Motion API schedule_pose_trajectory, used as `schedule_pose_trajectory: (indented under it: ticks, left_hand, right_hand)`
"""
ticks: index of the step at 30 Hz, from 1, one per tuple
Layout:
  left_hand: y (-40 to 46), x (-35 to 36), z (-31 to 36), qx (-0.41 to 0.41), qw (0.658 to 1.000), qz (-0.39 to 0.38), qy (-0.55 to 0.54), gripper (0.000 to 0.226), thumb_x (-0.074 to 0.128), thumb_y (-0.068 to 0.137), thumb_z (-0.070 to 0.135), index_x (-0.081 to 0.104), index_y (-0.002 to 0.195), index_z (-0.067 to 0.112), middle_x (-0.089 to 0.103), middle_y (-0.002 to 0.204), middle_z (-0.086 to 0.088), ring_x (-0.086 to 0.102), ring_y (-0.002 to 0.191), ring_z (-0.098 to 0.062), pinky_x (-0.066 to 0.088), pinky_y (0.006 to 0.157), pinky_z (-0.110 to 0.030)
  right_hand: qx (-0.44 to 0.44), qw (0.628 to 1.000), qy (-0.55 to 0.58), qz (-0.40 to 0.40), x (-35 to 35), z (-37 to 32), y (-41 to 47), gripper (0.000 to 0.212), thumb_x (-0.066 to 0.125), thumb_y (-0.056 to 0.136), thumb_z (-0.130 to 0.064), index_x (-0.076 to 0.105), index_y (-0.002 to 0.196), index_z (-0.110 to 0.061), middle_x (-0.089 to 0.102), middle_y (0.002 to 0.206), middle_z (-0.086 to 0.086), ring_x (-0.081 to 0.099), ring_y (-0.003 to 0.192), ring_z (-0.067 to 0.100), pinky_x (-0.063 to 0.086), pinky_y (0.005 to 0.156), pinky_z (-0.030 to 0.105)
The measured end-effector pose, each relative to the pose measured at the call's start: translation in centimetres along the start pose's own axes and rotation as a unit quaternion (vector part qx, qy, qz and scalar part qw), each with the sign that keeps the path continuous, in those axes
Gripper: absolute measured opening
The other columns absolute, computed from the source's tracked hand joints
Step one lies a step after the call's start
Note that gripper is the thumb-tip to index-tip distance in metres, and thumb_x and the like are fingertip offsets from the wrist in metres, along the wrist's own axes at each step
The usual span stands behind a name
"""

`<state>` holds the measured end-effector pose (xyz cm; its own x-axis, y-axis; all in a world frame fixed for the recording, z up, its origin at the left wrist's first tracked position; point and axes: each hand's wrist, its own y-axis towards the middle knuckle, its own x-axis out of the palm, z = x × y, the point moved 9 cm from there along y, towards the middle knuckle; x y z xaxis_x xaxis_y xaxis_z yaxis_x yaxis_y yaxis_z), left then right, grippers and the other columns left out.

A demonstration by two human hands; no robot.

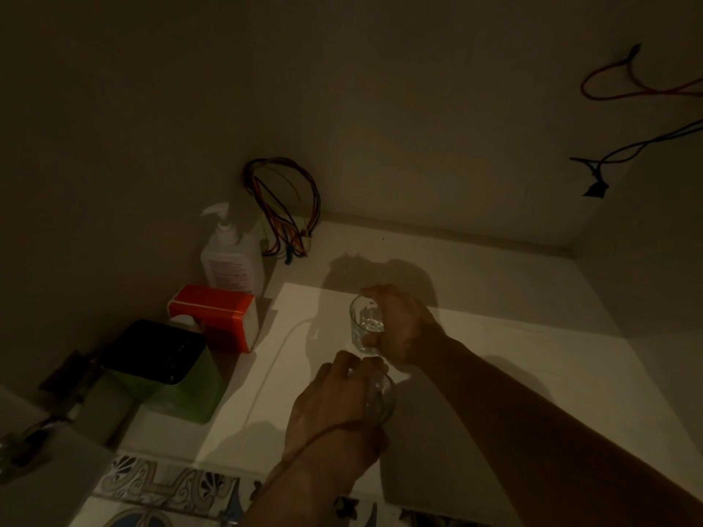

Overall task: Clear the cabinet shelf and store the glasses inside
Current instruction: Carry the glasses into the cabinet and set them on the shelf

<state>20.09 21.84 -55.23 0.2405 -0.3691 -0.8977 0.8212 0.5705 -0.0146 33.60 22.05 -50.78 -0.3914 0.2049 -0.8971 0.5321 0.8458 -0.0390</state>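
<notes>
Both glasses are small, clear tumblers inside the dim cabinet: the right hand (399, 329) curls round the far glass (365, 325), upright on the white shelf (494, 355), while the left hand (338, 405) grips the near glass (382, 393) just beside it. The pump bottle (232, 260) carries a label too blurred to read.

Home cabinet: soap dispenser (231, 252), patterned tiles (167, 488).

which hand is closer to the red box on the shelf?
Left. The left hand, gripping a glass, sits right of and in front of the red box. The right hand, holding another glass, is farther right.
</notes>
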Motion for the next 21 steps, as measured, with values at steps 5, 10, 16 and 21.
schedule_pose_trajectory:
  ticks: [5,10,16,21]
  left_hand:
    - [-1.2,-1.3,0.8,0.023,1.000,0.000,0.001,0.091,0.067,0.061,0.068,0.018,0.135,0.050,0.038,0.142,0.011,0.045,0.122,-0.017,0.040,0.092,-0.031]
    - [-2.2,-4.0,1.9,0.016,0.999,0.012,0.038,0.083,0.044,0.080,0.077,0.018,0.150,0.041,0.027,0.157,0.009,0.027,0.141,-0.015,0.024,0.113,-0.032]
    - [-4.1,-7.5,4.0,0.007,0.997,-0.023,0.070,0.084,0.021,0.086,0.072,0.014,0.157,0.028,0.015,0.165,-0.002,0.009,0.151,-0.022,0.009,0.122,-0.040]
    - [-4.1,-8.7,6.6,0.023,0.991,-0.050,0.123,0.070,0.020,0.098,0.063,0.002,0.158,0.031,-0.004,0.167,0.000,-0.008,0.152,-0.022,-0.004,0.123,-0.041]
  right_hand:
    - [-0.006,1.000,0.011,0.010,-0.6,-0.2,-0.9,0.078,0.079,0.083,-0.040,0.041,0.150,-0.026,0.044,0.150,0.000,0.043,0.136,0.020,0.035,0.112,0.030]
    - [0.024,0.999,0.013,0.045,-2.3,-0.6,-3.3,0.054,0.049,0.099,-0.053,0.049,0.144,-0.022,0.053,0.143,0.004,0.049,0.131,0.022,0.041,0.108,0.036]
    - [0.090,0.993,-0.058,0.053,-4.8,0.3,-7.6,0.058,0.026,0.102,-0.060,0.051,0.141,-0.026,0.055,0.140,0.006,0.051,0.129,0.028,0.044,0.103,0.042]
    - [0.108,0.986,-0.122,0.031,-7.0,0.0,-11.3,0.062,0.020,0.101,-0.061,0.043,0.147,-0.027,0.047,0.150,0.008,0.044,0.134,0.031,0.041,0.107,0.047]
